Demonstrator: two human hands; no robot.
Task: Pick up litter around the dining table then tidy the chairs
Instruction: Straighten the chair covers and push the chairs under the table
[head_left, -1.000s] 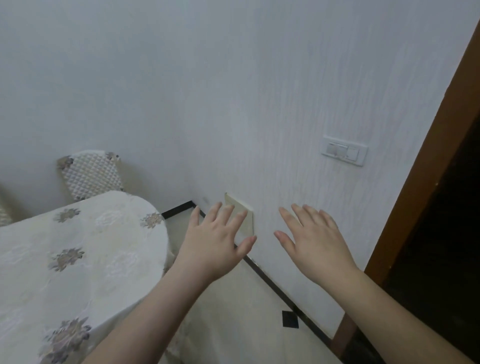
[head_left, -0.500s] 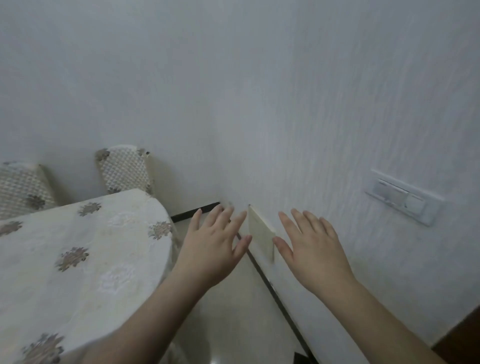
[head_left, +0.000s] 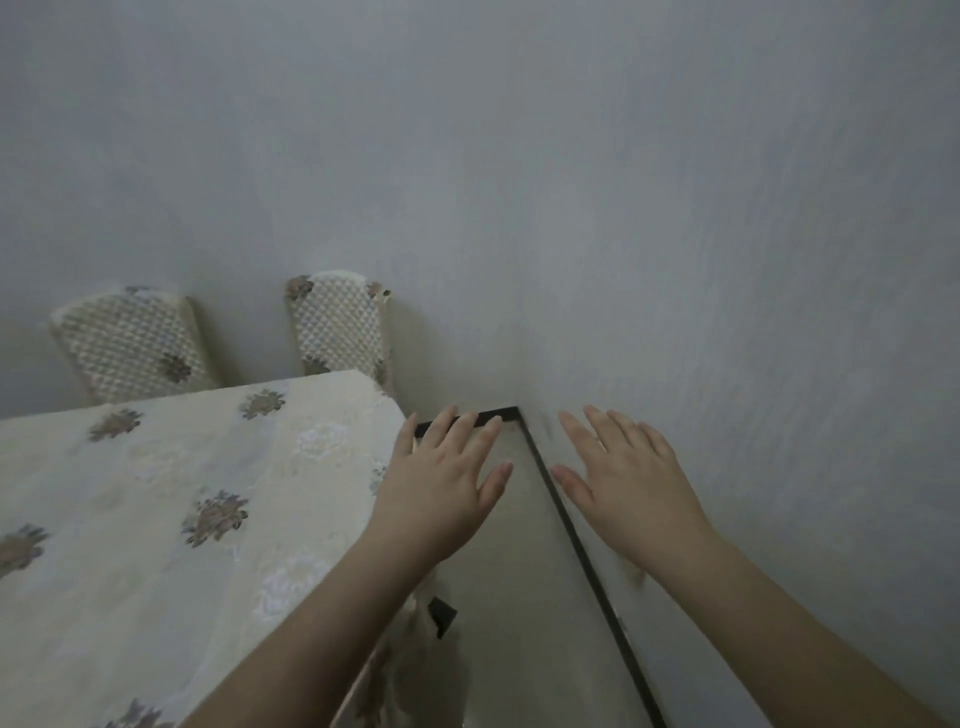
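- Both hands out front, empty: left hand (head_left: 441, 488) flat with fingers spread wide, just past the corner of the table (head_left: 171, 499); right hand (head_left: 628, 488) likewise wide and flat, on the far side of the floor strip from the table, over the wall (head_left: 675, 234).
- Probably held so because nothing is picked yet; open palms ready for whatever turns up beside the table.
- No litter plainly visible on the floor (head_left: 514, 582) beside the table; a small dark piece (head_left: 442, 616) close under the table's edge, below the left forearm, too unclear to name: litter or a floor mark, cannot tell.
- Two chairs (head_left: 340, 332) behind the table, backs against the wall, tucked close to the table's far edge; second chair (head_left: 132, 348) further left along that edge. Seemingly pushed in already, so little tidying likely needed there.
- Tablecloth hanging over the table's near corner, hiding the legs and any scrap beneath.
- Black skirting line (head_left: 582, 545) running from the room corner beyond the table toward the viewer, marking a narrow gap between table and wall; likely the reason for arms kept close together.
- Judged stage: search for litter, no pick-up begun.
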